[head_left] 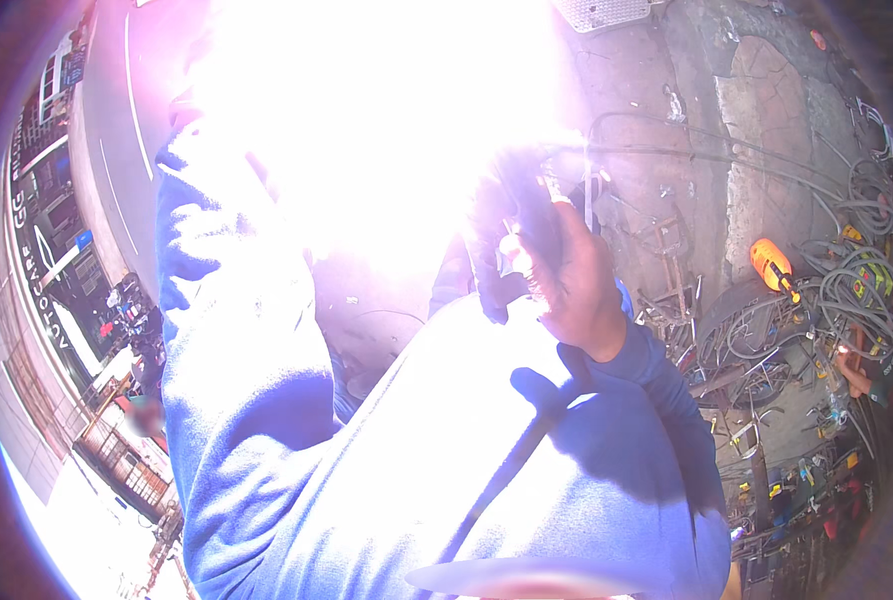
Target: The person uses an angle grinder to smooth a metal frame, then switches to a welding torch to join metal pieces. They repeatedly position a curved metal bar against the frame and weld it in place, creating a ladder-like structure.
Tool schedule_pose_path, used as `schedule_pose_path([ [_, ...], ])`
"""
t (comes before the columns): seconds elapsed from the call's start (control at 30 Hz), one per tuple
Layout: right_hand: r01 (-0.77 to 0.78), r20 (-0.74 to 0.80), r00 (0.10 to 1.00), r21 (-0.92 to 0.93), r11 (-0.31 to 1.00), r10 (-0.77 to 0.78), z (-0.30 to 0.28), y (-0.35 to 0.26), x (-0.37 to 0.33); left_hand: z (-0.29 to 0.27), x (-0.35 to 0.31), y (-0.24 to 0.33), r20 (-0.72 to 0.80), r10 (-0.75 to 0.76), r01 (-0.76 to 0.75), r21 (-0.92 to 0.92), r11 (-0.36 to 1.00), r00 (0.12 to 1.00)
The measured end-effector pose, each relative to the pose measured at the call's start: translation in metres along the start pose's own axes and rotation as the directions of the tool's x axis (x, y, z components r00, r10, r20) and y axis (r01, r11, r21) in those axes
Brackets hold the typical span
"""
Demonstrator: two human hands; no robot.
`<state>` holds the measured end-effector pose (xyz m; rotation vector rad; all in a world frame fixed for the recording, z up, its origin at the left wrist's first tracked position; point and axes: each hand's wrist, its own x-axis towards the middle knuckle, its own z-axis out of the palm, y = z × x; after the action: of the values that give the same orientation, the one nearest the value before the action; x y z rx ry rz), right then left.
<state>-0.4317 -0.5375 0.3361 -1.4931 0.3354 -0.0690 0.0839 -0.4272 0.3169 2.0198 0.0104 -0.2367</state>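
Observation:
A blinding white and violet glare (386, 120) fills the upper middle. My left arm, in a blue sleeve (236, 440), reaches up into it, and the light hides my left hand. Right of the glare is my right hand (581, 290), its fingers curled round a dark tool (526, 205). Glare washes out the tool's tip, so its exact kind does not show. Thin dark cables (686, 152) run rightward from beside the tool. My blue-clothed body (446, 450) takes up the lower middle, with dark shadows across it.
Coiled grey cables (856, 280) and an orange tool (769, 262) lie on the concrete ground (656, 80) at right, among scattered metal scraps. A patterned metal plate (601, 10) lies at the top. Another person's arm (852, 372) shows far right. Road (116, 130) and shopfronts (41, 230) are left.

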Motion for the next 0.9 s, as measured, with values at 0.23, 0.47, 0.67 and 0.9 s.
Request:
schedule_pose_path([
  [0.23,-0.029,-0.162,0.986,0.085,0.996,0.043,0.008,-0.004,-0.002,-0.006,0.01,-0.012,0.054,0.062,-0.059,-0.067,0.996,0.997],
  [0.47,-0.025,-0.115,0.992,0.158,0.987,0.043,0.002,0.005,-0.005,-0.003,0.006,-0.017,0.06,0.072,-0.06,-0.174,0.983,0.996],
  [0.67,-0.055,-0.103,0.993,0.099,0.994,0.065,0.004,0.004,-0.004,-0.002,-0.003,-0.005,0.0,0.061,-0.061,-0.061,0.996,0.998],
  [0.9,-0.097,-0.091,0.99,0.074,0.993,0.103,0.004,0.002,0.0,0.003,-0.022,0.007,-0.018,0.027,-0.026,0.02,0.999,0.999],
])
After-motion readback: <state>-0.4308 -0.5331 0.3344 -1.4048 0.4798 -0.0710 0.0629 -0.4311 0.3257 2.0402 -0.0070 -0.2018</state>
